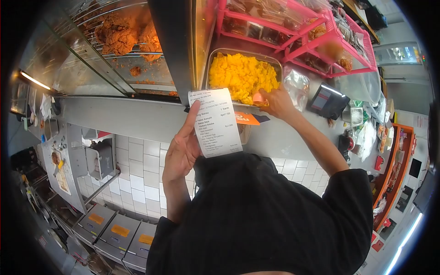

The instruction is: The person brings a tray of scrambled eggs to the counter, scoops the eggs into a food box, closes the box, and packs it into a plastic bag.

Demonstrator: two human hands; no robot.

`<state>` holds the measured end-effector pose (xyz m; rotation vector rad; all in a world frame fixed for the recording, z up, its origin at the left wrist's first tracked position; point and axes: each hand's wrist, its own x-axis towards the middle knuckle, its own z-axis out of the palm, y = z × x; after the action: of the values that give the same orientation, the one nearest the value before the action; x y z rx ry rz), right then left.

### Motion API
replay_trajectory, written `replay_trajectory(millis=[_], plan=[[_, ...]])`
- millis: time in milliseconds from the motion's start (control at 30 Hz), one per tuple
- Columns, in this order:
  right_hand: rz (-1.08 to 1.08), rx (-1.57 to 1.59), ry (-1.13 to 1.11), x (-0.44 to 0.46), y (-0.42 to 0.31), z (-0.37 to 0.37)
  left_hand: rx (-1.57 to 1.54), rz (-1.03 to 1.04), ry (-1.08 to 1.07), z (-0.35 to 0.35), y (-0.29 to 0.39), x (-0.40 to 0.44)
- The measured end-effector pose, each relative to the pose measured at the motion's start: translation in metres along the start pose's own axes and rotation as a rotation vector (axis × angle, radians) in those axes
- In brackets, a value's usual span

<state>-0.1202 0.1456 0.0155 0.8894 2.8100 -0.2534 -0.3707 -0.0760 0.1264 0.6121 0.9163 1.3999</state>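
Note:
My left hand (182, 149) pinches a long printed receipt (215, 123), held up in front of the counter with its text facing me. My right hand (278, 104) reaches over the near right corner of a metal tray (279, 68) of yellow scrambled egg (240, 73). In its closed fingers is a small pink, rounded utensil (260, 99), its tip at the egg; the grip hides the rest, so I cannot tell its exact kind. Partly behind the receipt, an orange printed card or packet (246, 118) lies on the counter below the tray.
Pink plastic baskets (293, 34) with wrapped packets stand behind the tray. A clear plastic bag (297, 87) and a dark tablet-like device (327, 101) sit to the right. At the upper left, a glass-fronted case holds fried chicken (117, 36) on a wire rack.

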Motion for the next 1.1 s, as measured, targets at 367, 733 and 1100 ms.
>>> replay_trajectory(millis=[367,733,1100], plan=[[0.136,0.277,-0.117,0.014,0.016,-0.008,-0.139,0.055,-0.088,-0.005,-0.003,-0.002],[0.680,1.279,0.340,-0.051,0.003,-0.006,0.473,-0.287,-0.367,-0.060,-0.009,-0.023],[0.797,1.799,0.182,-0.125,-0.132,0.005,0.406,-0.303,-0.189,-0.061,-0.041,0.046]])
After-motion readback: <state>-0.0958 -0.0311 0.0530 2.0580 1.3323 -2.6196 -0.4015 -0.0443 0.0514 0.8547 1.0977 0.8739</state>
